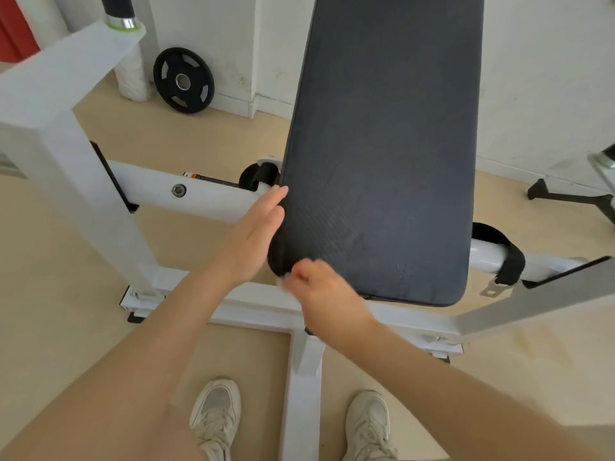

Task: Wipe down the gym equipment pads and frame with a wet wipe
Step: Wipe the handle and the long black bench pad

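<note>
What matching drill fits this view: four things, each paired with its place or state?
Things:
1. left hand
2. right hand
3. weight plate
4. black strap

Places or states:
A. looped round the white tube right of the pad
B. flat against the bench pad's left edge
C. leaning against the wall, on the floor
D. curled at the pad's near left corner, a bit of white wipe showing

Pairs: 1-B, 2-D, 3-C, 4-A
</note>
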Demonstrator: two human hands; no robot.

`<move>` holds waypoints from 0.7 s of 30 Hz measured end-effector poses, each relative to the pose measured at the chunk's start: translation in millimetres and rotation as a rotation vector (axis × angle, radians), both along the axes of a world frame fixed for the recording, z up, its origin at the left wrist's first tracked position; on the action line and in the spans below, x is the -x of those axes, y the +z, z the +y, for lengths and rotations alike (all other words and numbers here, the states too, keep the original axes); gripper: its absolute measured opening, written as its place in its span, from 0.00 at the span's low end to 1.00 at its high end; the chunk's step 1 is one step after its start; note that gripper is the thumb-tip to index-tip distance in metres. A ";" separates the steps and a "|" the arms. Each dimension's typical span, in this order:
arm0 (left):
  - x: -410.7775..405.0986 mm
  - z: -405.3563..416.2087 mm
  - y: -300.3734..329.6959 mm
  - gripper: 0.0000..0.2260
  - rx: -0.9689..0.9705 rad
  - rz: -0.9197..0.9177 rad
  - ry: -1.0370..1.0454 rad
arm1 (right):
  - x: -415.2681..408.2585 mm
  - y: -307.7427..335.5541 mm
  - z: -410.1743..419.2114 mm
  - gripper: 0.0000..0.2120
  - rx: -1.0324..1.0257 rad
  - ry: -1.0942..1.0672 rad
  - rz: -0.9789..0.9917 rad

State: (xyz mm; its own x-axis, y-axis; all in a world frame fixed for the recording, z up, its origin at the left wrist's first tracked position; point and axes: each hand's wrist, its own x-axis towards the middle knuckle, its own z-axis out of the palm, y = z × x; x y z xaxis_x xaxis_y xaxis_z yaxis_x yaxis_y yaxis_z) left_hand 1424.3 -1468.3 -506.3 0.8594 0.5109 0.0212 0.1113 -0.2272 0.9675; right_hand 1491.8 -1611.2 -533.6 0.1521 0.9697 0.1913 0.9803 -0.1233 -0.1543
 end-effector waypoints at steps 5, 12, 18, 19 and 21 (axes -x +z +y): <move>-6.7 -2.8 -7.8 0.27 -0.455 0.232 -0.065 | -25.0 28.3 -17.7 0.14 0.023 -0.085 0.165; -11.6 -1.4 -3.5 0.41 -0.801 0.340 -0.106 | -112.3 87.3 54.7 0.12 -0.365 -0.378 0.043; -18.5 4.0 -1.2 0.46 -0.832 0.359 -0.135 | -129.7 62.8 84.4 0.05 -0.374 -0.336 -0.132; -19.3 4.1 -1.4 0.46 -0.828 0.352 -0.137 | -125.4 58.5 80.2 0.03 -0.403 -0.309 -0.137; -19.5 4.0 -1.5 0.47 -0.803 0.339 -0.146 | -111.8 48.9 64.6 0.07 -0.414 -0.237 -0.135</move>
